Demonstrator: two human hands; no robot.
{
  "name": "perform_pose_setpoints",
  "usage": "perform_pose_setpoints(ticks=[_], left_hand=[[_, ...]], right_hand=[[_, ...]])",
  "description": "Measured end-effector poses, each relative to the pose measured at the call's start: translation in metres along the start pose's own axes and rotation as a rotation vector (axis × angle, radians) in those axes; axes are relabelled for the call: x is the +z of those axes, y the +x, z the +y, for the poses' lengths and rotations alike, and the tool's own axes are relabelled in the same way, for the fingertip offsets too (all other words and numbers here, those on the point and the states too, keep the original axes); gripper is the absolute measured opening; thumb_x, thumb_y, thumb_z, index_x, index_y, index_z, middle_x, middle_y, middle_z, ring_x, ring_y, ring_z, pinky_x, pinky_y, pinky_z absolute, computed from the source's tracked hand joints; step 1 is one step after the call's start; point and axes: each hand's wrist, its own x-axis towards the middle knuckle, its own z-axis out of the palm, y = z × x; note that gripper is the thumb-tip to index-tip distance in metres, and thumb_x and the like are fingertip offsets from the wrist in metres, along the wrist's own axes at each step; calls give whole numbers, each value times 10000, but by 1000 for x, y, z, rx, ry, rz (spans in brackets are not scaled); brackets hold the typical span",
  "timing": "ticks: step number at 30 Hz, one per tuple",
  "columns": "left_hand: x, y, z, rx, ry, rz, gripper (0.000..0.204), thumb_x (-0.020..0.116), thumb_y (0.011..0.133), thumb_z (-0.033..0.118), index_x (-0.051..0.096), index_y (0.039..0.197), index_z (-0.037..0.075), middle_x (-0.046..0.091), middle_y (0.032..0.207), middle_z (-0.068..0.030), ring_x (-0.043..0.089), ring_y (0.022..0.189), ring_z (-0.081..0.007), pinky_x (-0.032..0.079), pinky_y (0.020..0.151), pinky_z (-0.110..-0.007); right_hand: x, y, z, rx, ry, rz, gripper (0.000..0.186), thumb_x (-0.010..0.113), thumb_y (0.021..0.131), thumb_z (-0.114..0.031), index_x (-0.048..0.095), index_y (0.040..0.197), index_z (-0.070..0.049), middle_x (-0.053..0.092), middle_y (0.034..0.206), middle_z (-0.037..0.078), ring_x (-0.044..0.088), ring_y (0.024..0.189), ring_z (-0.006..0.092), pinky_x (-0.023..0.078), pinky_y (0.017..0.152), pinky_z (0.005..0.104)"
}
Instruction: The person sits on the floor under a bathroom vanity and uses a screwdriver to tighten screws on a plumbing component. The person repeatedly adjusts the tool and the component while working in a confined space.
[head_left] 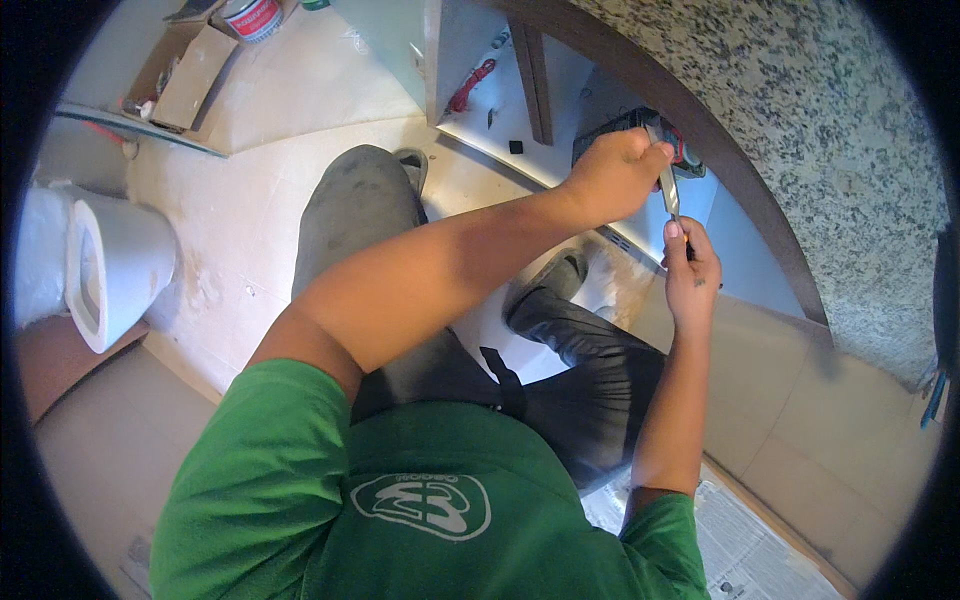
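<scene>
My left hand [615, 175] is closed around the upper end of a flat, shiny metal blade [670, 195], thumb against it. My right hand [690, 270] grips the lower end, a dark handle with some orange, mostly hidden by the fingers. The tool stands roughly upright in front of an open cabinet [570, 90] under a curved speckled counter [760, 110]. Behind my left hand, inside the cabinet, is a black basket or tray [592, 140] with items in it. A coiled red cord [470, 85] lies farther left on the cabinet's bottom.
My legs [355, 200] are on the pale floor below. A white toilet [130, 260] stands at left. At upper left, an open cardboard box [190, 85] and a red-and-white can [250, 20] rest beside a glass-like edge. Newspaper [740, 540] lies at lower right.
</scene>
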Motion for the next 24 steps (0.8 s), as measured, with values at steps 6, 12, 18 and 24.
perform_pose_setpoints(ticks=[6,12,18,24], left_hand=[[3,-3,11,-81,150,50,381,581,1008,327,676,918,-31,712,793,-125,688,763,-176,514,697,-321],[5,-1,12,24,286,44,394,584,1013,323,679,866,-31,700,746,-115,662,743,-154,498,688,-301],[1,5,-3,79,189,62,463,557,1000,338,664,756,-41,695,702,-182,691,671,-280,517,660,-380],[3,8,12,45,233,51,463,568,1001,333,675,761,-48,685,686,-151,677,672,-217,511,652,-347]], right_hand=[[5,21,17,-42,146,-58,314,643,1005,-326,668,998,-13,553,756,-22,488,712,88,424,653,256],[8,27,30,24,191,-79,340,644,1003,-340,676,945,-7,542,742,-21,478,707,98,413,645,263],[11,34,13,-43,107,-95,451,637,996,-409,615,794,-7,490,674,18,442,656,111,380,594,289],[5,37,9,-33,98,-72,513,608,1004,-446,580,731,-13,449,644,4,407,634,101,348,570,286]])
